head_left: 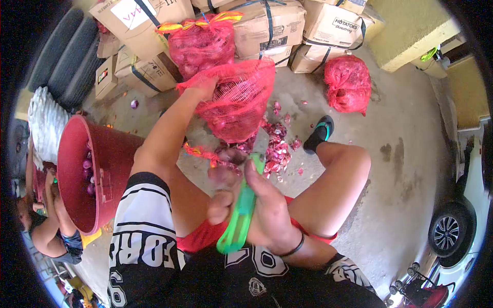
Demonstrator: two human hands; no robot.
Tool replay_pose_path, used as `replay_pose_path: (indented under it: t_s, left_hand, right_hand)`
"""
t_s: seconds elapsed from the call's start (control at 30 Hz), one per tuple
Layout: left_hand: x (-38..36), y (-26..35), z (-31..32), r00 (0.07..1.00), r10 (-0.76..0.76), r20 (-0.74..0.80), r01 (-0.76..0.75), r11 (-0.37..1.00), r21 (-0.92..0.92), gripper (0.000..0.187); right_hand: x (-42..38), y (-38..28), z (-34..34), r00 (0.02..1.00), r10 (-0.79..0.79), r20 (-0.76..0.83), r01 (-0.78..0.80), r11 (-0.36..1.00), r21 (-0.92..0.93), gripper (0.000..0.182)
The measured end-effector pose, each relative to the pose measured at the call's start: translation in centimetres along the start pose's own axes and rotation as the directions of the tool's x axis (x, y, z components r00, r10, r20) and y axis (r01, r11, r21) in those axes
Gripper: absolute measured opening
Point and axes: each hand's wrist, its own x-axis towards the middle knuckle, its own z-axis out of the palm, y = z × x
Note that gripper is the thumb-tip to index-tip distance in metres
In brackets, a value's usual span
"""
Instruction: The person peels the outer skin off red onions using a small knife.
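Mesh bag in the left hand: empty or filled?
Filled, at least partly: the bag bulges, and onions show through its mesh near the left hand.

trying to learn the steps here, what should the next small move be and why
Probably reach the left hand to one of the onions in the nearest red mesh bag: that hand is at the bag's top, onions show through the mesh, and the right hand grips the green tool.

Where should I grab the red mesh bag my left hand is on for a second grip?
Probably the loose upper right edge of the red mesh bag, coming from the right: your left hand is at the upper left, and the filled lower part bulges, while the edge net looks slack enough to bunch up.
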Motion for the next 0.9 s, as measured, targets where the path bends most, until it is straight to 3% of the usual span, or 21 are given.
replay_pose_path:
  t_s: [0.03, 0.1, 0.2, 0.27, 0.3, 0.33, 0.37, 0.47, 0.53, 0.6, 0.7, 0.73, 0.83, 0.9]
  left_hand:
    - [0.8, -0.9, 0.9, 0.999, 0.05, -0.003, -0.05, 0.997, 0.052, 0.049]
    - [3.3, -3.1, 2.7, 0.986, 0.164, -0.002, -0.162, 0.975, 0.154, 0.04]
    - [3.4, -2.7, 2.8, 0.99, 0.136, -0.046, -0.122, 0.968, 0.22, 0.04]
    - [-0.1, 0.3, -0.3, 0.995, -0.077, 0.064, 0.072, 0.995, 0.072, 0.035]
    - [1.9, -0.9, 1.6, 0.947, -0.321, 0.019, 0.316, 0.917, -0.242, 0.062]
    - [4.1, -4.0, 3.1, 0.998, -0.058, -0.016, 0.057, 0.996, -0.073, 0.047]
    - [6.1, -6.9, 4.6, 0.977, 0.213, -0.006, -0.211, 0.972, 0.099, 0.055]
    - [3.1, -3.1, 2.0, 0.997, -0.024, 0.079, 0.032, 0.994, -0.106, 0.056]
    - [4.3, -4.0, 2.9, 1.0, 0.016, 0.004, -0.014, 0.979, -0.204, 0.05]
    - [2.8, -4.1, 3.7, 0.955, 0.203, -0.214, -0.204, 0.979, 0.02, 0.057]
    - [-0.7, -1.0, 1.0, 0.983, 0.12, -0.138, -0.116, 0.993, 0.038, 0.064]
    - [-0.9, -1.3, 1.4, 0.963, 0.161, -0.214, -0.158, 0.987, 0.034, 0.068]
    - [-0.8, -1.4, 1.6, 0.975, 0.086, -0.204, -0.115, 0.984, -0.136, 0.063]
    - [-1.2, -1.0, 1.1, 0.964, 0.1, -0.245, -0.113, 0.993, -0.038, 0.065]
  right_hand:
    - [-0.3, 0.5, 1.3, 0.977, -0.044, 0.208, 0.031, 0.997, 0.065, 0.048]
    - [-1.1, 1.2, 5.4, 0.938, 0.004, 0.348, -0.023, 0.999, 0.048, 0.056]
    - [-2.0, 1.9, 8.3, 0.837, 0.041, 0.545, -0.052, 0.999, 0.005, 0.055]
    - [-2.3, 2.4, 8.9, 0.77, 0.057, 0.636, -0.058, 0.998, -0.019, 0.054]
    - [-2.6, 2.7, 8.9, 0.744, 0.062, 0.665, -0.063, 0.998, -0.023, 0.054]
    - [-2.8, 2.9, 8.8, 0.728, 0.062, 0.683, -0.062, 0.998, -0.025, 0.054]
    - [-2.9, 3.2, 8.7, 0.712, 0.068, 0.699, -0.062, 0.998, -0.033, 0.053]
    - [-3.1, 3.5, 8.2, 0.689, 0.079, 0.721, -0.063, 0.997, -0.05, 0.053]
    - [-3.3, 3.8, 7.8, 0.684, 0.083, 0.724, -0.046, 0.996, -0.071, 0.052]
    - [-3.2, 3.8, 7.8, 0.677, 0.085, 0.731, -0.042, 0.996, -0.078, 0.051]
    - [-3.2, 4.0, 7.7, 0.667, 0.093, 0.739, -0.03, 0.995, -0.098, 0.05]
    - [-3.4, 4.1, 7.7, 0.667, 0.097, 0.738, -0.029, 0.994, -0.104, 0.05]
    - [-3.8, 4.2, 7.4, 0.681, 0.093, 0.726, -0.025, 0.994, -0.104, 0.049]
    - [-3.9, 4.1, 6.9, 0.697, 0.096, 0.711, -0.016, 0.993, -0.119, 0.049]
